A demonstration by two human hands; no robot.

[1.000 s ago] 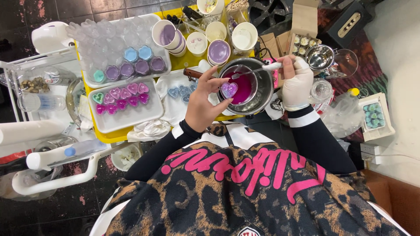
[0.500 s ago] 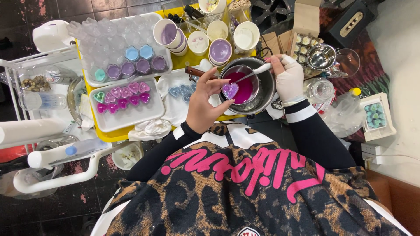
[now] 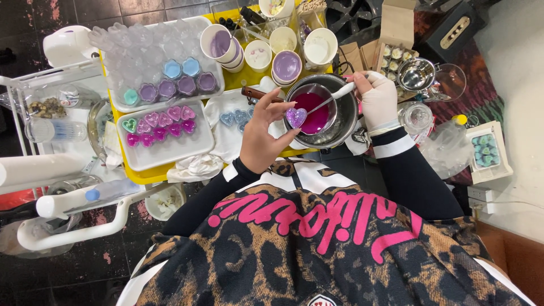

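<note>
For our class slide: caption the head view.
Left hand holds a heart mould over a pot; gloved right hand spoons magenta liquid.

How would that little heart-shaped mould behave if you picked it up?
The heart mould is probably light: the left hand pinches it with fingertips alone. It looks glossy, so perhaps slippery. Being shallow, it may spill if tilted.

A yellow table (image 3: pixel 148 174) sits mid-frame on a dark floor (image 3: pixel 34 17). On it, left, lie two white trays (image 3: pixel 170 152), one above the other, with a white cloth (image 3: pixel 195 166) below. Paper cups (image 3: pixel 288 66) stand along its top edge, a metal pot (image 3: pixel 345 122) at its right.
</note>
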